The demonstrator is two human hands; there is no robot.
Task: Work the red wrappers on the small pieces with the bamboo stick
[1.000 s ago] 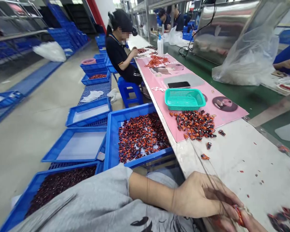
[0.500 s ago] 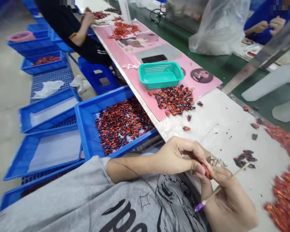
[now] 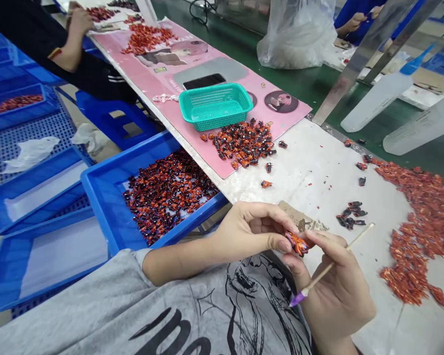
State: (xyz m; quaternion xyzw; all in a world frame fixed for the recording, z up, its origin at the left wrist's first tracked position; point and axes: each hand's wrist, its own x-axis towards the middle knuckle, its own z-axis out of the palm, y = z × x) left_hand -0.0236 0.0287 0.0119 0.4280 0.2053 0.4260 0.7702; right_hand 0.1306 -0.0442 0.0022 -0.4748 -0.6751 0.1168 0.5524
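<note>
Reading the head view as a clock dial, the workbench (image 3: pixel 307 153) is the largest thing, its pale top running from eleven o'clock down to four. A co-worker's dark sleeve (image 3: pixel 25 34) and bent arm come in at ten o'clock beside the bench edge. A pink mat (image 3: pixel 203 153) covers the bench around twelve. Below the bench edge, between eight and nine, a blue tray (image 3: pixel 96 182) is filled with many red-and-black pieces. A red heap (image 3: pixel 414 236) spreads on the bench top at three o'clock. At twelve, a green basket (image 3: pixel 216 118) sits on the mat, with a pile (image 3: pixel 244 143) of orange-and-black pieces just beside it toward one o'clock, partly off the mat. The person's right hand (image 3: pixel 335 283) is at about four to five o'clock, its fingers closed round a thin stick (image 3: pixel 320 277) whose purple end points toward seven and pale end toward two. The left hand (image 3: pixel 244 231) reaches in from nine, pinching a small orange piece (image 3: pixel 298 243) narrowly between thumb and fingers at four o'clock, above the bench edge. The right index fingertip meets that piece; whether the right thumb touches it, I cannot tell.
</note>
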